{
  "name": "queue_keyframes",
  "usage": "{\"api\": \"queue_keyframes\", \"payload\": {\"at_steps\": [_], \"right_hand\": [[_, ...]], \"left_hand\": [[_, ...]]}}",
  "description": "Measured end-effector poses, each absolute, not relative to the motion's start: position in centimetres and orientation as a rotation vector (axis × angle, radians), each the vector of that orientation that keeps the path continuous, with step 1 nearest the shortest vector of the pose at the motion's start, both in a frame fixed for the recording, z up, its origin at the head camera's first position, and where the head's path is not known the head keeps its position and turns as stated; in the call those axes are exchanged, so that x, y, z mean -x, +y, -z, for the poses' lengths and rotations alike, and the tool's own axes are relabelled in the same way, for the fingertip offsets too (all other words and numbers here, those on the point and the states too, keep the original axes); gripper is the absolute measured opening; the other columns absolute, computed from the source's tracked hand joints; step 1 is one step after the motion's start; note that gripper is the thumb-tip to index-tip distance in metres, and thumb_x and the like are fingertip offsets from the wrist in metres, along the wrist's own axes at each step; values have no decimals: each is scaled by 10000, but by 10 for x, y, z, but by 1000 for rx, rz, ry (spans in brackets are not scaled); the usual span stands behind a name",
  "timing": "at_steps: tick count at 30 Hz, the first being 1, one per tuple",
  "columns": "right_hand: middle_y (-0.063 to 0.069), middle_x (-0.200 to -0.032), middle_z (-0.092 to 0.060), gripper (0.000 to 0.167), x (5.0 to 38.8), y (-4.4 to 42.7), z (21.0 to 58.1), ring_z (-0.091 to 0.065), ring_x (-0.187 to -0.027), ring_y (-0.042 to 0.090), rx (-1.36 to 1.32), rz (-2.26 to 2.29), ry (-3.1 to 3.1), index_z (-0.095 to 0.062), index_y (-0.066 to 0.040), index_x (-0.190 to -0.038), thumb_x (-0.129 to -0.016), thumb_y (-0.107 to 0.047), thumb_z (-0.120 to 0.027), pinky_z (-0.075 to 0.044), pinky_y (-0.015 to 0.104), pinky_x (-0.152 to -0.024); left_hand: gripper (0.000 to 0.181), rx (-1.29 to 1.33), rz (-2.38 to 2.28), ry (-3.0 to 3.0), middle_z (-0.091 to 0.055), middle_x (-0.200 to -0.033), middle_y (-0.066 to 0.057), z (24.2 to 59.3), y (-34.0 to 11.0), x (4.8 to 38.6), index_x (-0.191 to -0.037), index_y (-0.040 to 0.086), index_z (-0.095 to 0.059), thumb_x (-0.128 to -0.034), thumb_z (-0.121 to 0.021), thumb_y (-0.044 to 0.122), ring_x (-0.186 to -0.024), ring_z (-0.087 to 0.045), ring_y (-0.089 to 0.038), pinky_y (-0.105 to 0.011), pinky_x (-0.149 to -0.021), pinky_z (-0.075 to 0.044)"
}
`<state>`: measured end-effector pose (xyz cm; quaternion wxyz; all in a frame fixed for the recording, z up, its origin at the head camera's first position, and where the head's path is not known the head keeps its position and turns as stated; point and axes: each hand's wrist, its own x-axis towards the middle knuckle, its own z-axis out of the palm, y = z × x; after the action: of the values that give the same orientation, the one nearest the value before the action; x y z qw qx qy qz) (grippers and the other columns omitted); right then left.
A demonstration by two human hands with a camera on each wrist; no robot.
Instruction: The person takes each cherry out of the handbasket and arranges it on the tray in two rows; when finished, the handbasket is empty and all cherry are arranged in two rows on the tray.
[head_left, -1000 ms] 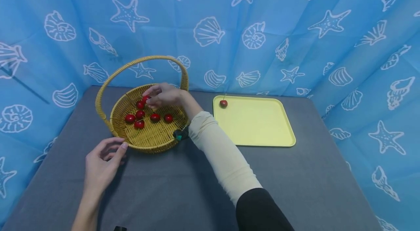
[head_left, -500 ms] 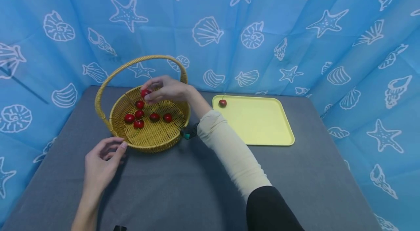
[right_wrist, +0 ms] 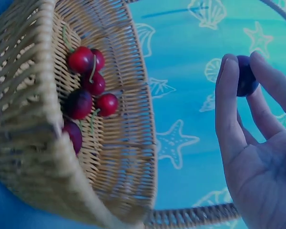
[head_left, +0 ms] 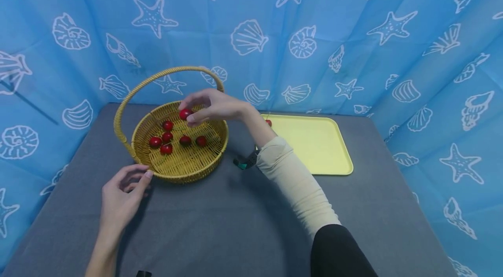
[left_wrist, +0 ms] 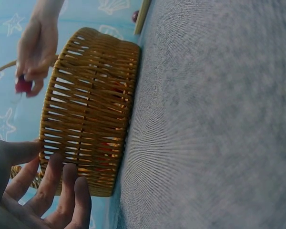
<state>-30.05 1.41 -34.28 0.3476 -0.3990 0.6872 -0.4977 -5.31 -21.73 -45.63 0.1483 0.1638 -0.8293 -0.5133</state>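
Between the thumb and fingertips of my right hand (head_left: pixel 214 104) a dark red cherry (head_left: pixel 186 114) is pinched, raised above the far side of the yellow wicker basket (head_left: pixel 184 177). The right wrist view shows this cherry (right_wrist: pixel 247 76) apart from the basket wall. Inside the basket lie several more cherries (right_wrist: pixel 80 59), some with green stems. My left hand (head_left: pixel 122 196) pinches the basket's near-left rim with thumb and forefinger; in the left wrist view its other fingers (left_wrist: pixel 66 195) are beside the outer wall.
A pale yellow tray (head_left: pixel 314 146) lies to the right of the basket, with one cherry (head_left: pixel 269 122) at its far-left corner, partly covered by my right arm. The basket's tall handle (head_left: pixel 127 98) arches over it. A blue shell-print curtain (head_left: pixel 251 67) hangs behind the grey-covered table (head_left: pixel 220 224).
My right hand has lifted the cherry from the group in the basket and moved right with it. My left hand stays at the rim.
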Motion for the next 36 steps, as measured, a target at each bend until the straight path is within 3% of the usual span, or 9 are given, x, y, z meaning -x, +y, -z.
{"api": "queue_keyframes", "payload": {"at_steps": [8, 15, 20, 24, 28, 31, 36], "right_hand": [[70, -1421, -668, 416, 300, 56, 329, -764, -1136, 296, 1096, 1296, 1807, -684, -45, -1366, -968, -97, -792, -645, 465, -1059], [257, -1281, -720, 435, 305, 102, 326, -803, -1071, 285, 1022, 1362, 1769, -623, 63, -1401, -982, 13, -727, -631, 521, -1076], [163, -1253, -746, 372, 310, 139, 334, -803, -1068, 262, 924, 1346, 1859, -666, -14, -1375, -1006, -5, -714, -681, 412, -953], [180, -1173, -790, 373, 314, 172, 345, -798, -998, 280, 821, 1307, 1945, -659, -70, -1388, -1021, -65, -723, -665, 379, -830], [190, -1205, -779, 389, 318, 202, 359, -795, -1028, 331, 720, 1328, 2003, -646, -58, -1401, -1022, -69, -731, -666, 413, -970], [161, -1304, -732, 396, 322, 221, 372, -766, -1187, 413, 622, 1349, 2048, -640, -47, -1408, -1024, -69, -737, -642, 404, -1068], [233, -1405, -681, 418, 327, 248, 394, -698, -1297, 477, 497, 1338, 2112, -638, -47, -1424, -1025, -93, -753, -622, 422, -1104]], "left_hand": [[275, -478, 1479, -2378, -716, -1018, 175, 456, -217, 53, -1274, 128, -730, -1045, -752, 279, -782, -718, 18, -179, -654, -640], [263, -477, 1463, -2373, -740, -998, 147, 455, -215, 52, -1257, 115, -736, -1037, -765, 256, -772, -724, 2, -179, -649, -636], [296, -495, 1460, -2402, -769, -1046, 80, 456, -216, 53, -1279, 118, -724, -1044, -755, 295, -780, -705, 37, -172, -647, -629], [299, -494, 1465, -2410, -750, -1019, 139, 455, -217, 53, -1284, 125, -721, -1042, -757, 297, -783, -712, 29, -176, -652, -633], [303, -493, 1469, -2412, -714, -976, 219, 455, -218, 53, -1290, 131, -719, -1040, -760, 298, -788, -720, 16, -176, -655, -631], [302, -494, 1484, -2407, -710, -971, 233, 455, -218, 53, -1288, 132, -720, -1041, -758, 300, -795, -730, 1, -179, -660, -634], [306, -500, 1495, -2407, -747, -1020, 157, 455, -218, 54, -1293, 133, -719, -1044, -754, 307, -795, -724, 15, -188, -659, -639]]}}
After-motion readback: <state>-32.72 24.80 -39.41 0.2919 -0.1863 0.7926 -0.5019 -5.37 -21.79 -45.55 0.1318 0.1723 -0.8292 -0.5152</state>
